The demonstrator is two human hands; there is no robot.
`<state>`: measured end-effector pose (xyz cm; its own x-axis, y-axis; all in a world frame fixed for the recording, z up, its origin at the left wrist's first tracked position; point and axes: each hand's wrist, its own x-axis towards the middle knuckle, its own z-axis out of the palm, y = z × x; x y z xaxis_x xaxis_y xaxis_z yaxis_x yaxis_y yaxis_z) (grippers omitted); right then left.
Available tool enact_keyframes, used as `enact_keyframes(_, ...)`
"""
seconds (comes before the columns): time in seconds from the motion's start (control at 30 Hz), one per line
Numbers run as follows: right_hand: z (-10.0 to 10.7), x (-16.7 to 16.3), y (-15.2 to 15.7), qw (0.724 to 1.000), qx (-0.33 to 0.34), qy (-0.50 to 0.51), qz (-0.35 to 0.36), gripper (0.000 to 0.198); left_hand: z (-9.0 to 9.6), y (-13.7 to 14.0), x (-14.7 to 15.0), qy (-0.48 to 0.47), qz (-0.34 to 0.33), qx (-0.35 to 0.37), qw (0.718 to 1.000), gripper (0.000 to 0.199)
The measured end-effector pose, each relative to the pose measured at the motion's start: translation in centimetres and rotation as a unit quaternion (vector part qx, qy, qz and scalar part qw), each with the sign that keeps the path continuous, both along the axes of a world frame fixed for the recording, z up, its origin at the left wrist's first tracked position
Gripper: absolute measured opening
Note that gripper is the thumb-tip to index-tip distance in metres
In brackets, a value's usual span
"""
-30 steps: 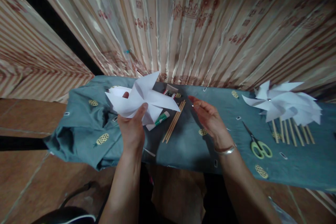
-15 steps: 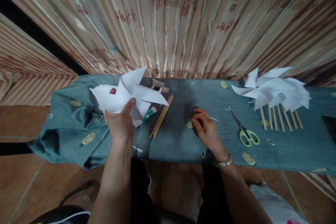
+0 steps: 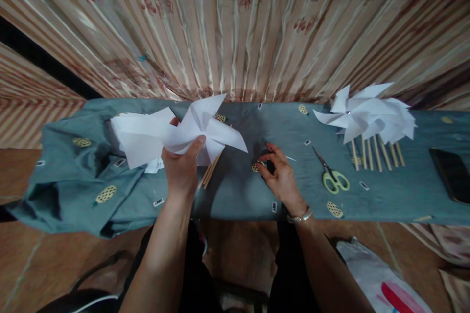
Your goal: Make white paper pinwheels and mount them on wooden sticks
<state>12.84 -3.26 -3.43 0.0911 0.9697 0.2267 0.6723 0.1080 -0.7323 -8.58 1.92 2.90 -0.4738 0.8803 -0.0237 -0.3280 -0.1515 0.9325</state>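
We see a long, narrow worktop (image 3: 235, 200), covered by a blue-green cloth (image 3: 69, 200) with yellow pineapples, wrinkled at the left end. Behind it hangs a pale curtain (image 3: 235, 34) with folds and reddish prints; below, the floor (image 3: 22, 269) is brown, and a whitish bag (image 3: 378, 274) lies there at the right.

Above the left part of the worktop, our left hand (image 3: 181, 168) grips a white paper pinwheel (image 3: 207, 122), with the thumb near its centre. Our right hand (image 3: 281, 173) is low over the cloth, its fingers bent; whether they grip something small, we cannot tell.

White papers (image 3: 137, 134) and thin wooden sticks (image 3: 210, 171) lie near the left hand. Farther right are green-handled scissors (image 3: 334, 176), finished pinwheels (image 3: 384, 120) and a dark phone (image 3: 450, 173).
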Motion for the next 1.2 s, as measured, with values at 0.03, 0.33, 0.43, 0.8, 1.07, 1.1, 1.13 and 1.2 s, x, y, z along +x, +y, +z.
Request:
enact_keyframes(0.03, 0.0, -0.1, 0.0, 1.0, 0.003, 0.003, -0.005, 0.011, -0.1, 0.0, 0.2, 0.0, -0.001, -0.003, 1.0, 0.082)
enact_keyframes(0.33, -0.1, -1.0, 0.3, 0.998, 0.046, -0.036, -0.017, 0.013, -0.4, -0.7, 1.8, -0.005, -0.038, -0.023, 0.999, 0.07)
enact_keyframes(0.43, 0.1, -1.0, 0.0, 0.995, 0.059, -0.076, -0.012, 0.016, -0.4, -1.0, 2.4, -0.012, -0.053, -0.039, 0.998, 0.066)
enact_keyframes(0.8, 0.4, 1.0, -2.2, 0.97, 0.11, -0.216, 0.023, 0.024, -0.7, -1.8, 4.1, -0.022, -0.11, -0.058, 0.992, 0.06)
enact_keyframes(1.07, 0.5, 2.3, -3.4, 0.979, 0.072, -0.187, 0.026, 0.029, -1.6, -2.2, 5.7, -0.031, -0.144, -0.079, 0.986, 0.058)
enact_keyframes(1.1, 0.7, 2.5, -3.5, 0.982, 0.07, -0.173, 0.021, 0.029, -1.7, -2.2, 5.9, -0.034, -0.15, -0.082, 0.985, 0.055)
enact_keyframes(1.13, 0.8, 2.8, -3.6, 0.985, 0.07, -0.155, 0.011, 0.027, -1.8, -2.2, 6.1, -0.037, -0.157, -0.084, 0.983, 0.052)
enact_keyframes(1.2, 1.2, 3.7, -3.7, 0.99, 0.074, -0.121, -0.02, 0.021, -2.0, -2.3, 6.5, -0.047, -0.166, -0.084, 0.981, 0.048)
